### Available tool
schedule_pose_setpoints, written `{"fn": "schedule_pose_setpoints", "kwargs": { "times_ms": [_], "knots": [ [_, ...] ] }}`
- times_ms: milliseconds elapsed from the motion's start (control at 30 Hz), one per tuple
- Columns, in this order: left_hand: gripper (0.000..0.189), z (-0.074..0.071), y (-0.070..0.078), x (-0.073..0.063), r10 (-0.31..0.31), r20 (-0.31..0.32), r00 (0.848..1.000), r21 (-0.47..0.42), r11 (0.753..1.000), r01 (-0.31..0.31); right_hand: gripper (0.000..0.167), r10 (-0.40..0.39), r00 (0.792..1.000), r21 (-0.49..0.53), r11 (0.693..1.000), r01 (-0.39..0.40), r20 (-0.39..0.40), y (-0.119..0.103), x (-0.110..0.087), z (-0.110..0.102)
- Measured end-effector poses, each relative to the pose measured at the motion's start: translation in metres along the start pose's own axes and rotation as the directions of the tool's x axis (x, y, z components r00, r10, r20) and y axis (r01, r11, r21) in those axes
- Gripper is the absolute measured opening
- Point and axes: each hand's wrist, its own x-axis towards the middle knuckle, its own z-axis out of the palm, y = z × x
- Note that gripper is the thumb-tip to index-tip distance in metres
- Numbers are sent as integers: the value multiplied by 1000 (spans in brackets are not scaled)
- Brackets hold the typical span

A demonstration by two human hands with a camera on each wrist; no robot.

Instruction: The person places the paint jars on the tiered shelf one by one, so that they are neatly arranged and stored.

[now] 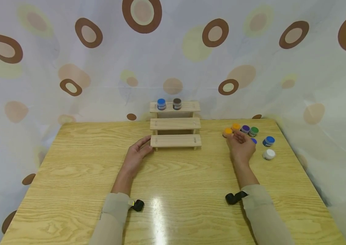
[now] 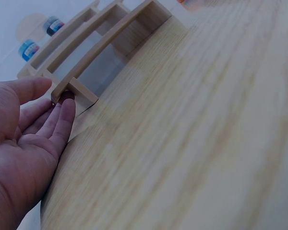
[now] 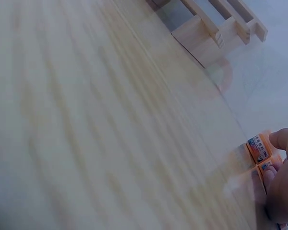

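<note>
A three-step wooden rack [image 1: 176,140] stands at the back of the table, with a blue-lidded paint jar [image 1: 161,104] and a brown-lidded one [image 1: 177,104] on its top step. My left hand [image 1: 134,158] reaches to the left end of the lowest step. Its fairly straight fingers touch that end, and the thumb lies apart in the left wrist view. At the right, my right hand [image 1: 242,149] has thumb and fingers at an orange-lidded paint jar [image 1: 227,131]. A second orange jar [image 1: 235,126] stands against it. Whether the fingers grip either jar is unclear.
Around the right hand stand more paint jars: a purple-lidded one [image 1: 245,128], a green-lidded one [image 1: 253,131], a blue one [image 1: 268,141], a white one [image 1: 269,154], and another blue one [image 1: 253,140] partly behind the hand. A patterned curtain [image 1: 105,75] hangs behind the table [image 1: 185,190].
</note>
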Motion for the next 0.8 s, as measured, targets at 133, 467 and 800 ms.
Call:
{"fn": "schedule_pose_setpoints", "kwargs": {
  "times_ms": [133,467,800],
  "knots": [
    [52,-1,0,1,3,3,1000,1,1000,-3,40,5,1000,53,999,-6,25,0,5,4],
    [52,-1,0,1,-7,-7,1000,-4,1000,7,43,-99,989,-145,983,114,106,7,12,10],
    [52,-1,0,0,-5,-1,1000,-4,1000,5,44,-106,981,-193,972,137,164,5,10,13]
  ]
}}
